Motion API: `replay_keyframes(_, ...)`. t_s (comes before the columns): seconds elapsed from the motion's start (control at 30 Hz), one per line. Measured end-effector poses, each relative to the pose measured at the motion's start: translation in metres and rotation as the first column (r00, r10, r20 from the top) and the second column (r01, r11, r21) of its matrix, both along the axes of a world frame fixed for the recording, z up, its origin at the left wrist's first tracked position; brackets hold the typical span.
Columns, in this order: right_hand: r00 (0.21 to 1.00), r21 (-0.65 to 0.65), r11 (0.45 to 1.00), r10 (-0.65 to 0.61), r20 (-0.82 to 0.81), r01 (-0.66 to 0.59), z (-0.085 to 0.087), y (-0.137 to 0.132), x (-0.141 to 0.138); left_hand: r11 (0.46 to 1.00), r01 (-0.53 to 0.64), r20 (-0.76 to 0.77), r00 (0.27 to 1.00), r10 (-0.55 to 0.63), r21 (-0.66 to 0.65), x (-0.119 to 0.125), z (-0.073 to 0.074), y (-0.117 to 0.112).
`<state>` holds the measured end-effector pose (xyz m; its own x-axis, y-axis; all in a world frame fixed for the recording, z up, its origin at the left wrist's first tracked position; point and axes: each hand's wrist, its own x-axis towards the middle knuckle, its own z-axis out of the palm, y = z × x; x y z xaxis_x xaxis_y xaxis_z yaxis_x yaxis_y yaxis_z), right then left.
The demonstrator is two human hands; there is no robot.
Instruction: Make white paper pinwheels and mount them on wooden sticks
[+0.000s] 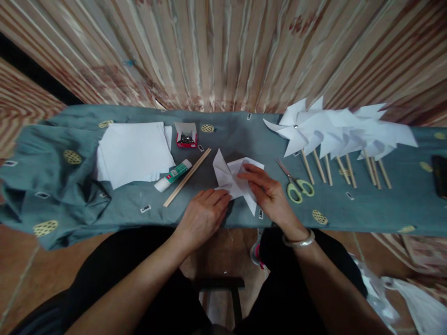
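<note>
A white paper piece (233,179), cut and folded into pinwheel points, lies on the grey-green cloth (349,211) in front of me. My left hand (204,216) rests at its lower left corner, fingers curled down onto the paper's edge. My right hand (267,193) lies on top of the paper's right side, fingers pressing one folded flap toward the middle. A silver bangle (298,240) sits on my right wrist.
A stack of white paper squares (134,151) lies to the left. Beside it are a glue stick (173,175), a wooden stick (187,177) and a small red box of pins (186,135). Green-handled scissors (296,184) lie to the right, near several finished pinwheels on sticks (344,132).
</note>
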<state>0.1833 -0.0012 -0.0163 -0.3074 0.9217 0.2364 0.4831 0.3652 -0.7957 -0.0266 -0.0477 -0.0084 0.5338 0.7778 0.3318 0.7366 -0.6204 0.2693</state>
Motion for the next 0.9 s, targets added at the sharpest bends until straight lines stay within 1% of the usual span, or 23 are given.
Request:
replay_keyframes(0.07,0.997,0.052,0.997,-0.056,0.048,0.054,-0.002,0.008,0.002,1.0,-0.007,-0.011,1.0,0.007,0.01,-0.001,-0.001,0.001)
replay_keyframes(0.13,0.981,0.128,0.986,-0.124,0.15,0.105,-0.004,0.018,0.003,1.0,-0.013,-0.017,1.0,0.013,0.007,-0.001,-0.001,0.001)
replay_keyframes(0.17,0.968,0.157,0.982,-0.134,0.213,0.102,-0.005,0.023,0.003,1.0,-0.013,-0.017,1.0,0.013,0.003,-0.001,-0.002,0.001)
replay_keyframes(0.23,0.941,0.187,0.981,-0.113,0.319,0.054,-0.004,0.032,0.003,1.0,-0.008,-0.014,1.0,0.008,-0.006,0.0,-0.003,0.001)
replay_keyframes(0.33,0.904,0.207,0.978,-0.105,0.415,0.019,0.002,0.035,0.004,1.0,0.016,-0.019,1.0,-0.016,0.001,-0.001,-0.004,0.003)
replay_keyframes(0.4,0.883,0.193,0.98,-0.129,0.452,0.044,0.008,0.028,0.005,1.0,0.006,-0.043,0.999,-0.006,0.005,-0.006,-0.004,0.007)
replay_keyframes(0.5,0.871,0.128,0.986,-0.153,0.466,0.105,0.016,0.006,0.008,0.996,-0.094,-0.055,0.994,0.094,0.005,-0.019,0.0,0.018)
replay_keyframes(0.57,0.874,0.085,0.987,-0.159,0.458,0.135,0.018,-0.013,0.009,0.992,-0.125,-0.053,0.991,0.126,0.004,-0.025,0.003,0.023)
replay_keyframes(0.63,0.883,0.044,0.99,-0.141,0.449,0.135,0.016,-0.031,0.01,0.992,-0.125,-0.017,0.992,0.125,0.02,-0.026,0.006,0.021)
replay_keyframes(0.7,0.884,0.033,0.99,-0.135,0.448,0.135,0.012,-0.042,0.011,0.996,-0.075,0.04,0.996,0.074,0.04,-0.02,0.008,0.013)
replay_keyframes(0.73,0.882,0.04,0.99,-0.137,0.45,0.134,0.01,-0.045,0.012,0.999,-0.027,0.065,0.998,0.024,0.04,-0.015,0.008,0.007)
replay_keyframes(0.8,0.88,0.072,0.989,-0.148,0.451,0.13,0.007,-0.047,0.013,0.996,0.094,0.055,0.994,-0.094,0.004,-0.006,0.005,-0.006)
replay_keyframes(0.83,0.882,0.1,0.987,-0.158,0.445,0.127,0.006,-0.047,0.014,0.992,0.127,0.039,0.991,-0.127,-0.013,-0.002,0.003,-0.011)
replay_keyframes(0.9,0.891,0.168,0.979,-0.174,0.419,0.113,0.007,-0.046,0.016,0.991,0.127,-0.007,0.992,-0.127,-0.03,0.004,-0.001,-0.017)
